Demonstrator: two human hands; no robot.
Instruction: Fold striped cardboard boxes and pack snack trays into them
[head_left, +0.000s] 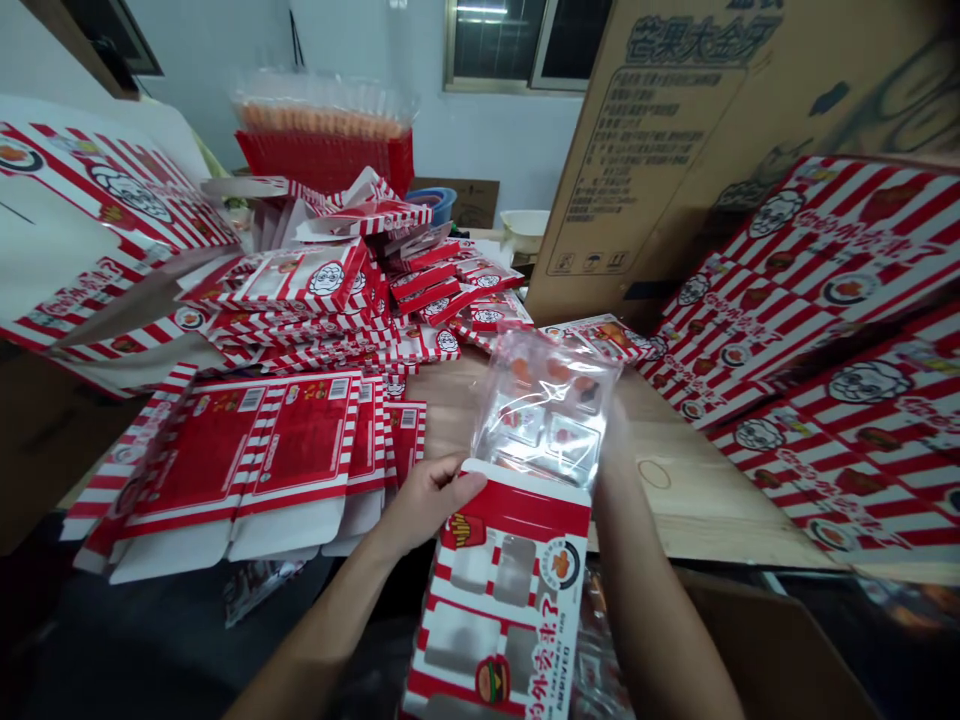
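your left hand (424, 503) holds the red and white box (499, 600) by its edge to keep it steady, with the clear plastic tray (544, 405) at its open end. your right arm (645, 570) goes behind the tray, so i cannot tell that hand's grip.

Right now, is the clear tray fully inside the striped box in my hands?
No, partly out: the clear plastic tray sticks out of the open end of the red-and-white striped box.

A pale wooden tabletop (697, 475) under piled, flattened red-and-white striped cartons (300, 440)

Left grip (427, 505) on carton (502, 610) (clear tray (547, 405) half-in)
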